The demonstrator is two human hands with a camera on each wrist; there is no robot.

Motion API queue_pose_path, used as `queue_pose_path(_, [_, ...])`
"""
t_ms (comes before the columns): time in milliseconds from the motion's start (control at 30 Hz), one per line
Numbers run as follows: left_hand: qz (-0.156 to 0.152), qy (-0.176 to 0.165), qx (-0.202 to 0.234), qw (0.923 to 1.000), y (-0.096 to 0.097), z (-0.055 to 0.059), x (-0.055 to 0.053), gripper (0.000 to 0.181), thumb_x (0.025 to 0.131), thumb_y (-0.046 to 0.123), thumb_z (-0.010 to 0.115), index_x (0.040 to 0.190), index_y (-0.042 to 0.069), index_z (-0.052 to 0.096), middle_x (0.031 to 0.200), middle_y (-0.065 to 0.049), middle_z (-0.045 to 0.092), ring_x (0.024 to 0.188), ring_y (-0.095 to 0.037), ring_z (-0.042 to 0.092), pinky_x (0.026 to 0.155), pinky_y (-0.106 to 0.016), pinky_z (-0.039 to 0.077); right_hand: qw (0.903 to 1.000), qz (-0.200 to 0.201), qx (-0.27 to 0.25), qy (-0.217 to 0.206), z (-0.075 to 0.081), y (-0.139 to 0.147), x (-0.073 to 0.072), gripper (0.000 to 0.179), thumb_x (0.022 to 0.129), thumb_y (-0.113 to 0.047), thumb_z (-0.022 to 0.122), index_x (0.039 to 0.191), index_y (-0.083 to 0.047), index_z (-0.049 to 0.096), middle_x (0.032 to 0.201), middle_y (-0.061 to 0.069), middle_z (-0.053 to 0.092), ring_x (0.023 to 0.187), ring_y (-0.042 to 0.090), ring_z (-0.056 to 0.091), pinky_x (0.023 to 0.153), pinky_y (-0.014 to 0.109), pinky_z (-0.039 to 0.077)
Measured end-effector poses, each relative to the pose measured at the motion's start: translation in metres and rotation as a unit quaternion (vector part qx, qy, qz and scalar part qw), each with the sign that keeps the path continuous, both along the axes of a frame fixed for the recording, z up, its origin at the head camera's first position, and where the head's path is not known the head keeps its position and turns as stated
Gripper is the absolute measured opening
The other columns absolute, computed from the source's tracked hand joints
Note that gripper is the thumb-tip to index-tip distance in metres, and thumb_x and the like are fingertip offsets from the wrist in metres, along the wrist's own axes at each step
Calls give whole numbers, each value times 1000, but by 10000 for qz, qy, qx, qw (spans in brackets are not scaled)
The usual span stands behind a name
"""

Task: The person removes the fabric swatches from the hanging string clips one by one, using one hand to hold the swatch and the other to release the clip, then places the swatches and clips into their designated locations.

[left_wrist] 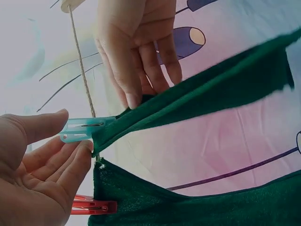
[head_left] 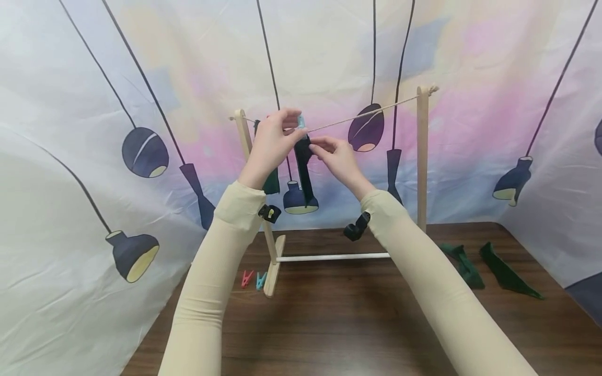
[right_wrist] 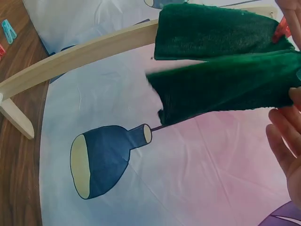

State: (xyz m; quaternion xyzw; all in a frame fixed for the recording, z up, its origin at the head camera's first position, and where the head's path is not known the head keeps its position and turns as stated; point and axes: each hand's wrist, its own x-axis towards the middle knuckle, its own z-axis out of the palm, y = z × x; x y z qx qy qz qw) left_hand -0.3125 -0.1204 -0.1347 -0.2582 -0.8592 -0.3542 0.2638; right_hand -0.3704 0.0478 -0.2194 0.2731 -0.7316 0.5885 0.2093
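My left hand point(head_left: 277, 138) pinches a light blue clothespin point(left_wrist: 80, 129) between thumb and fingers at the cord. The clothespin's far end sits over the top edge of a dark green cloth point(left_wrist: 211, 89) that hangs down from the cord. Just right of it, my right hand point(head_left: 340, 159) pinches the same cloth's upper edge with thumb and index finger. In the left wrist view a second green cloth point(left_wrist: 188, 205) hangs alongside, clipped by a red clothespin point(left_wrist: 96, 205). My left hand partly hides that cloth in the head view.
The cord point(head_left: 362, 114) runs between two wooden posts point(head_left: 422, 162), with a white rod point(head_left: 334, 257) low between them. A pink clothespin point(head_left: 246, 279) and a blue clothespin point(head_left: 261, 281) lie on the brown table point(head_left: 338, 324). Two green cloths point(head_left: 508, 271) lie at the right.
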Motion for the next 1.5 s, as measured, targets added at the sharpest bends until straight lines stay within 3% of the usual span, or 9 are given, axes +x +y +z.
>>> queue_pose_path(267, [-60,-31,-36,10000,4,3,0,41,97,19,69,134,4,60,127,-13,68,117,-22,65,100,-32,51,9988,-461,-98,113,8,9,6,24,98,-16,67,114,1,73,109,15,73,95,23,69,84,31,56])
queue_pose_path(633, [-64,-38,-76,9999,6,2,-1,43,98,26,69,134,4,59,124,-12,68,116,-21,65,100,-33,50,9989,-256,-245,-318,20,22,21,27,99,-18,66,117,2,71,116,16,71,106,24,68,94,34,54])
queue_pose_path(767, [12,93,-108,9999,5,3,-2,39,98,27,69,130,5,63,122,-11,69,114,-20,66,100,-32,51,9991,-197,-172,-338,23,23,24,28,100,-19,65,119,1,70,117,15,70,106,24,68,94,34,54])
queue_pose_path(1000, [-26,461,8,9989,5,2,0,33,99,24,68,125,4,67,118,-11,71,110,-21,67,98,-30,52,9992,-45,-150,-376,22,23,24,27,100,-18,65,119,0,70,115,14,70,101,23,68,96,46,53])
queue_pose_path(1333, [73,836,360,9958,6,1,0,19,96,16,71,108,2,72,105,-12,74,99,-21,71,91,-29,55,9993,39,-283,-223,27,19,27,25,99,-14,66,116,2,71,110,16,72,96,20,70,90,37,56])
queue_pose_path(1500, [-50,1007,596,9931,7,2,2,15,96,14,71,104,1,73,101,-12,74,97,-20,71,90,-28,55,9995,99,-247,-159,29,19,32,23,99,-13,66,115,2,72,107,15,73,93,18,71,88,32,56])
